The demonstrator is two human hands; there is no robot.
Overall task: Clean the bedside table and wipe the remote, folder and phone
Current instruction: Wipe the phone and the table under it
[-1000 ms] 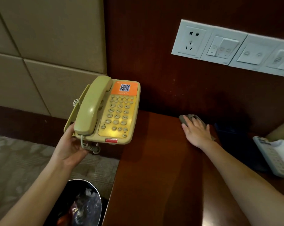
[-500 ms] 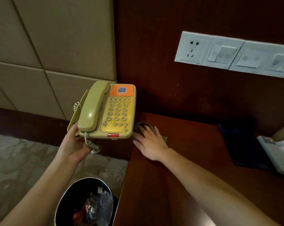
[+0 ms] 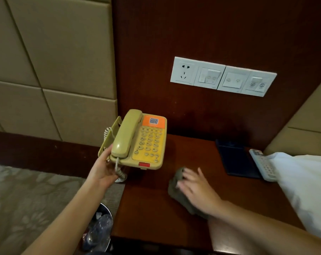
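Beige padded wall panels (image 3: 54, 52), dark wood panel (image 3: 192, 30) with white switch plate (image 3: 223, 76), patterned carpet (image 3: 27, 199)

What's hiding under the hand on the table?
A grey cloth lies under the right hand, pressed onto the wooden bedside table. Its edges stick out past the fingers. The middle of it, beneath the palm, is covered.

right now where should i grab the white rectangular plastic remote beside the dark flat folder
Probably its near end, from above and the front: the white rectangular plastic remote lies flat, buttons up, between the dark flat folder and white bedding.
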